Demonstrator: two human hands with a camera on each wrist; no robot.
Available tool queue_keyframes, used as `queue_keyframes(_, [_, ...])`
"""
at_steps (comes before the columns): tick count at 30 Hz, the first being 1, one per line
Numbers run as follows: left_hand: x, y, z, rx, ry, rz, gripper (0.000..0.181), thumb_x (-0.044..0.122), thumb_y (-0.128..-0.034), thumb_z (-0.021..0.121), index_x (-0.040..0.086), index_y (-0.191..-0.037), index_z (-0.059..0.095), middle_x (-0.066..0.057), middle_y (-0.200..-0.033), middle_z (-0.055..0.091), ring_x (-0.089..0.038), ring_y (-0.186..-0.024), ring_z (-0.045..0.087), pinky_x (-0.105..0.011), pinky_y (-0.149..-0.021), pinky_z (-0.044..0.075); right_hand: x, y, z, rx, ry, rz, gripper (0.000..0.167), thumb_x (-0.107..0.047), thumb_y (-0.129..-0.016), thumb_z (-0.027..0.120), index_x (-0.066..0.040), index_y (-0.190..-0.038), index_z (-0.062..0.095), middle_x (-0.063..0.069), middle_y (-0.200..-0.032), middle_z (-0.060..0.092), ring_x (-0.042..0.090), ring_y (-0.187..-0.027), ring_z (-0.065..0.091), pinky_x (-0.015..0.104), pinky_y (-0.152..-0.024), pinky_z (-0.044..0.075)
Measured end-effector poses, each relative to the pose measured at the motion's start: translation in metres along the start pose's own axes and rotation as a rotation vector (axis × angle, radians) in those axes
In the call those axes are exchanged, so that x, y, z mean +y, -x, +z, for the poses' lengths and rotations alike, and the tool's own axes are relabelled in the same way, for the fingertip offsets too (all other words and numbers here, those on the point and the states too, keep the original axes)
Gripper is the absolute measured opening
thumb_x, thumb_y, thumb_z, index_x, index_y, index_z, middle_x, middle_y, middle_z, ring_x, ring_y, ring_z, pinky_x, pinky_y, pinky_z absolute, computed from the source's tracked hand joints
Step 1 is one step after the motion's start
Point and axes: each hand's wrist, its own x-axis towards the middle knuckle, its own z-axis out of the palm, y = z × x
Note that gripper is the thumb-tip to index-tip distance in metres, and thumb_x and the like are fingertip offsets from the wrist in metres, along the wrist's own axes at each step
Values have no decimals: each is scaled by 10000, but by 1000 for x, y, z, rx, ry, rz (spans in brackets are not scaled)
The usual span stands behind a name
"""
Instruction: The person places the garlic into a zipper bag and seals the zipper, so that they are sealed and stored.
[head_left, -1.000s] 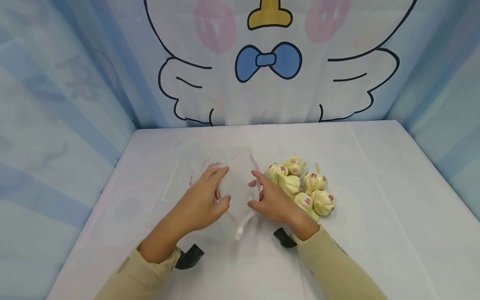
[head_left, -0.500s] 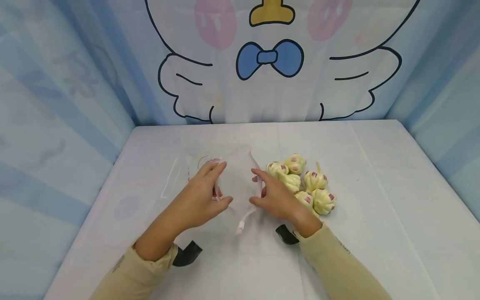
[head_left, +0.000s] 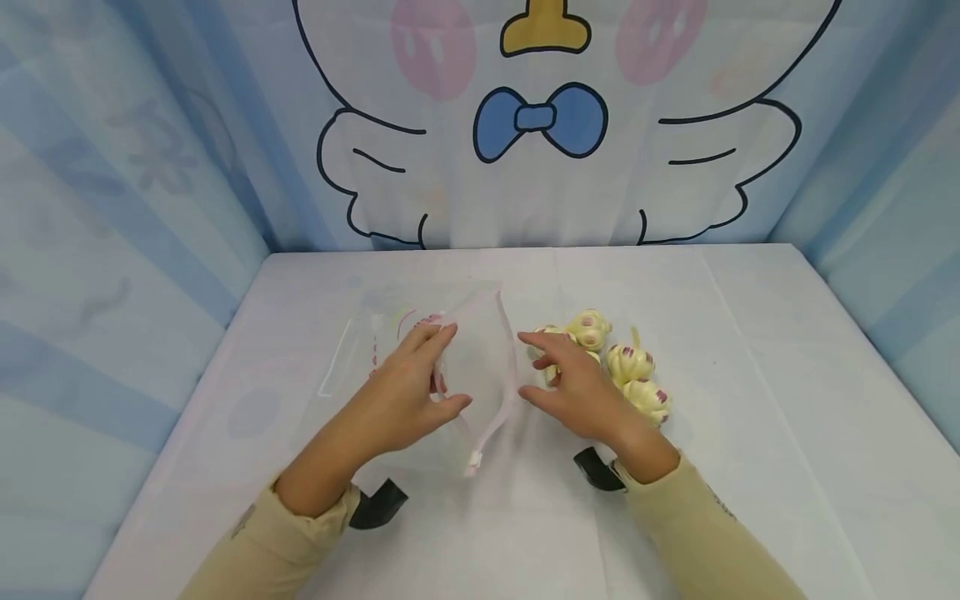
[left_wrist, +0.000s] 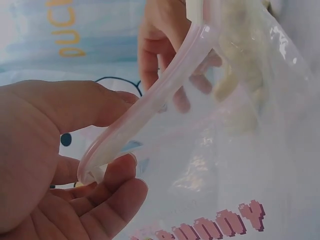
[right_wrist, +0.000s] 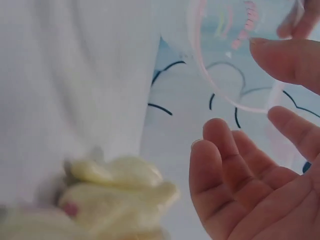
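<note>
Clear zip bag (head_left: 480, 354) was lying on the worktop (head_left: 757, 517), left of centre, mouth gaping towards the right, slider (head_left: 475, 461) at the near end of the pink rim (head_left: 511, 333). The left side of the mouth was grasped between thumb and fingers of the left hand (head_left: 405, 404). Nothing was grasped by the right hand (head_left: 588, 392): fingers parted, half bent, just beside the far side of the rim; contact could not be told. Garlic bulbs (head_left: 631, 364) were clustered right of the bag, partly hidden by the right hand; none was seen inside.

Step judged: mouth held spread, filling apparently not begun. Next move would call for a bulb to be grasped by the right fingers, with the limp mouth steadied by the left.
</note>
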Motion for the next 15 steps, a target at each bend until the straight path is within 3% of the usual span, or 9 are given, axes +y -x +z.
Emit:
queue_keyframes(8, [0,-1,2,-18,26,-10,810,167,-825,838,-82,-1469,413,-186,-1411,446,-69,-725,517,-236,-564,463,7,15,-29,-3,94,22,609,-73,-875,749,-21,-1432,509,155,-1403,521,317,-1115,591,498,-859,519])
queue_keyframes(11, [0,-1,3,-8,11,7,807,167,-821,840,-90,-1460,421,-193,-1395,458,-80,-759,536,-254,-682,498,7,21,-38,-25,131,40,635,-108,-876,759,-28,-1447,493,162,-1395,527,323,-1110,593,548,-901,471])
queue_keyframes(15, [-1,-2,4,-3,7,24,803,165,-823,839,-96,-1457,420,-188,-1381,464,-73,-758,533,-290,-799,501,6,29,-46,-63,184,79,672,-146,-868,769,-65,-1469,478,144,-1407,525,318,-1117,597,679,-993,318])
